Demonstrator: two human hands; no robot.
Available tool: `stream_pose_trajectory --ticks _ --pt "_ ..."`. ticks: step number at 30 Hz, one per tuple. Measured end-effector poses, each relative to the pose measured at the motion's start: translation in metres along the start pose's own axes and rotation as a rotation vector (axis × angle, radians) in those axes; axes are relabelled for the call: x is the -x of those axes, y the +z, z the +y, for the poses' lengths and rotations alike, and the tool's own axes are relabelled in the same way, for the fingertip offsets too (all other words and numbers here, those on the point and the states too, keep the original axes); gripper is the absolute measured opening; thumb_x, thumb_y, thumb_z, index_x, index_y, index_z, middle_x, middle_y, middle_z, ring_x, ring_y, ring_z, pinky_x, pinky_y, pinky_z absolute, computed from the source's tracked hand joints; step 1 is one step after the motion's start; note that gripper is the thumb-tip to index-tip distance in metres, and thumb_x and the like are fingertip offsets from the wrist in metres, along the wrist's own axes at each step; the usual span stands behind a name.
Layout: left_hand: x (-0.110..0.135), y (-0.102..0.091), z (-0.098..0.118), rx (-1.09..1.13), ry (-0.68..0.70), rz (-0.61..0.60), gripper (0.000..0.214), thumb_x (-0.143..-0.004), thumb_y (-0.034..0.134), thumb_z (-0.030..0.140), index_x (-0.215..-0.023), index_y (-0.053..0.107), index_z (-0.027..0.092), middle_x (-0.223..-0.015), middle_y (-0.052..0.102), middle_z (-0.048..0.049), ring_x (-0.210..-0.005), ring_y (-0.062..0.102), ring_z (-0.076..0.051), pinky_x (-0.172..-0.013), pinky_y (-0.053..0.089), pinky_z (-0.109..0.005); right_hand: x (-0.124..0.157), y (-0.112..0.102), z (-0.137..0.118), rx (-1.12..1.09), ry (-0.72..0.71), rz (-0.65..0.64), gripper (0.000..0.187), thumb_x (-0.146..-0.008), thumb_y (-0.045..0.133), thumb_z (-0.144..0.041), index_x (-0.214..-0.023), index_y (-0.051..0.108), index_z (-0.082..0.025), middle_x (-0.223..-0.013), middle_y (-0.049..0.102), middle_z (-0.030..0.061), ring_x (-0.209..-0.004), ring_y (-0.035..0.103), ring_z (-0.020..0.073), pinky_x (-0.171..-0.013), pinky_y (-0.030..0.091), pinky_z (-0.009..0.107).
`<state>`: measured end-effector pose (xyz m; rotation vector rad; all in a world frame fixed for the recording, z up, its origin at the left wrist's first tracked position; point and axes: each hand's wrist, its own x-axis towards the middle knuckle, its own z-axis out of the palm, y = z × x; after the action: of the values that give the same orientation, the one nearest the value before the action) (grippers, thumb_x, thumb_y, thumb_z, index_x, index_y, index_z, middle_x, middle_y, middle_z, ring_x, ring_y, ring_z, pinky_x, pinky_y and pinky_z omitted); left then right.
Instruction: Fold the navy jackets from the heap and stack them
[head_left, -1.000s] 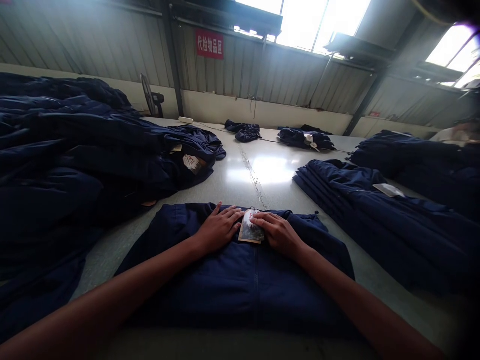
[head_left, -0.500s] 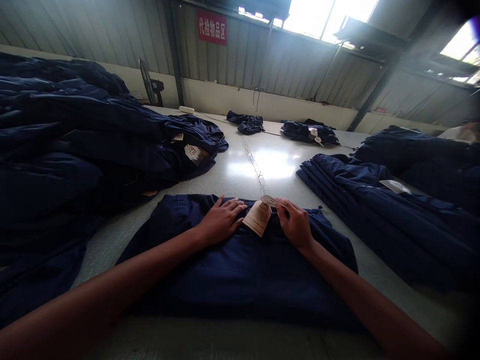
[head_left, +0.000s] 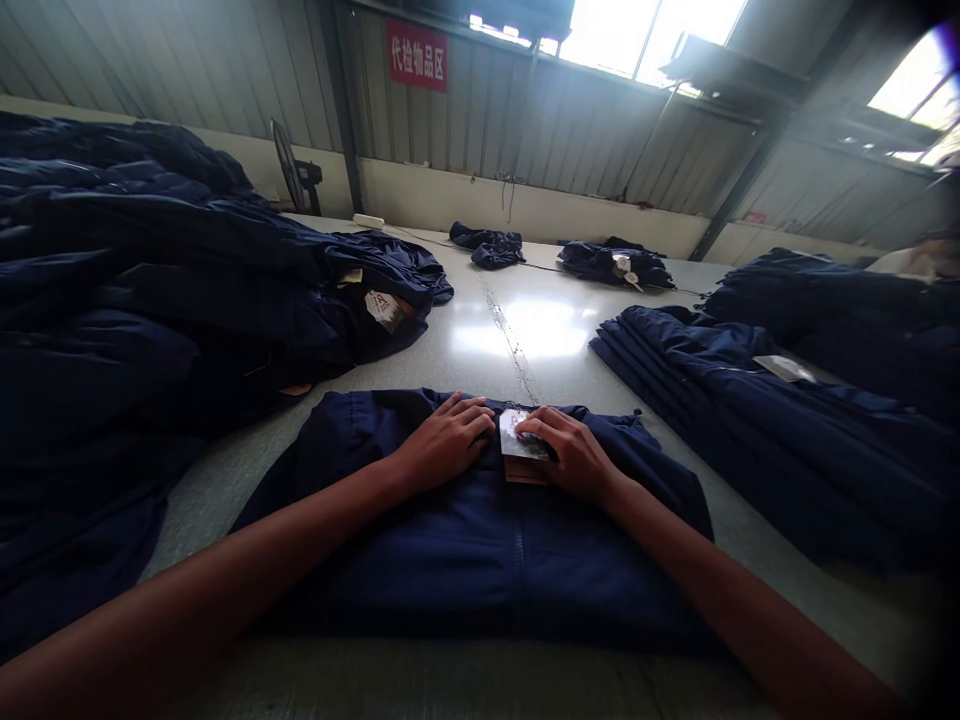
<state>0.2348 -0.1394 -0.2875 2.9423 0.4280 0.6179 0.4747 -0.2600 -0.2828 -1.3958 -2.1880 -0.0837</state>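
A folded navy garment (head_left: 480,560) lies on the pale table (head_left: 525,340) right in front of me. My left hand (head_left: 446,445) rests flat on its top edge, fingers stretched out. My right hand (head_left: 570,455) lies beside it with its fingers pressing the paper hang tags (head_left: 517,445) down onto the cloth. The tags sit between my two hands, a pale one over a brown one.
A tall heap of navy garments (head_left: 150,300) fills the left side. A neat stack of folded ones (head_left: 750,420) with a tag lies at the right, another pile (head_left: 832,300) behind it. Two small bundles (head_left: 487,245) lie far back. A fan (head_left: 289,180) stands by the wall.
Half a second ago my right hand held the tags lifted and turned over; now it has laid them flat on the garment. My left hand barely moved.
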Motion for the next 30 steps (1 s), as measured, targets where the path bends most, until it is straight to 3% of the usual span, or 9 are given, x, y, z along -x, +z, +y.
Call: stream_pose_trajectory --ticks 6,9,13,15,18,21,25,30 --pt "0.001 0.002 -0.002 -0.005 -0.094 -0.062 0.027 -0.107 0.047 0.029 -0.128 0.060 0.019 -0.153 0.058 -0.0129 -0.151 0.044 -0.026 -0.131 0.018 -0.056 0.000 -0.002 -0.003 0.125 -0.027 -0.054 0.032 -0.092 0.073 -0.035 -0.121 0.071 -0.021 -0.111 0.069 0.0109 -0.098 0.065 0.0269 -0.089 0.054 0.041" --pt "0.002 0.004 -0.003 -0.015 -0.105 -0.082 0.029 -0.107 0.046 0.031 -0.131 0.058 0.019 -0.151 0.060 -0.0130 -0.151 0.044 -0.026 -0.132 0.016 -0.057 0.001 -0.004 -0.002 0.066 -0.083 -0.089 0.046 -0.095 0.071 -0.053 -0.128 0.069 -0.021 -0.120 0.070 0.0116 -0.106 0.067 0.0275 -0.095 0.053 0.042" --pt "0.001 0.003 -0.002 -0.059 -0.074 -0.059 0.034 -0.106 0.045 0.026 -0.137 0.056 0.020 -0.151 0.060 -0.0106 -0.153 0.042 -0.025 -0.132 0.015 -0.056 -0.001 -0.008 -0.006 0.033 -0.107 -0.091 0.066 -0.096 0.055 -0.075 -0.135 0.068 -0.023 -0.126 0.072 0.0123 -0.113 0.068 0.0284 -0.102 0.051 0.044" --pt "0.001 0.003 -0.001 -0.104 -0.066 -0.035 0.038 -0.106 0.042 0.024 -0.141 0.057 0.021 -0.157 0.055 -0.0100 -0.156 0.037 -0.027 -0.132 0.014 -0.058 -0.002 -0.011 -0.010 0.121 0.001 -0.084 0.062 -0.102 0.046 -0.070 -0.138 0.067 -0.023 -0.135 0.069 0.0128 -0.121 0.066 0.0285 -0.107 0.049 0.044" --pt "0.002 0.004 -0.001 -0.170 -0.142 -0.016 0.046 -0.106 0.038 0.027 -0.150 0.054 0.023 -0.165 0.045 -0.0102 -0.159 0.029 -0.031 -0.129 0.007 -0.068 0.001 -0.012 -0.011 0.371 0.323 -0.103 0.062 -0.108 0.034 -0.061 -0.151 0.058 -0.023 -0.157 0.054 0.0161 -0.143 0.050 0.0345 -0.116 0.042 0.053" --pt "0.003 0.006 -0.002 -0.162 -0.284 -0.091 0.053 -0.107 0.037 0.035 -0.158 0.047 0.026 -0.170 0.036 -0.0075 -0.160 0.024 -0.034 -0.126 0.003 -0.074 0.014 -0.012 0.001 0.488 0.540 -0.244 0.069 -0.109 0.025 -0.062 -0.164 0.040 -0.024 -0.170 0.036 0.0145 -0.157 0.031 0.0393 -0.122 0.029 0.067" --pt "0.002 0.005 -0.004 -0.095 -0.369 -0.209 0.058 -0.108 0.032 0.045 -0.165 0.037 0.031 -0.174 0.025 -0.0011 -0.163 0.015 -0.031 -0.126 0.006 -0.072 0.033 -0.010 0.023 0.458 0.610 -0.330 0.064 -0.110 0.017 -0.061 -0.168 0.028 -0.034 -0.174 0.025 0.0055 -0.161 0.022 0.0345 -0.125 0.020 0.068" --pt "0.004 -0.004 -0.022 -0.022 -0.376 -0.276 0.067 -0.108 0.029 0.059 -0.168 0.028 0.031 -0.175 0.020 -0.0004 -0.163 0.014 -0.029 -0.130 0.012 -0.061 0.039 -0.007 0.030 0.441 0.625 -0.318 0.061 -0.111 0.018 -0.059 -0.167 0.028 -0.037 -0.175 0.023 0.0043 -0.161 0.022 0.0321 -0.127 0.018 0.066"
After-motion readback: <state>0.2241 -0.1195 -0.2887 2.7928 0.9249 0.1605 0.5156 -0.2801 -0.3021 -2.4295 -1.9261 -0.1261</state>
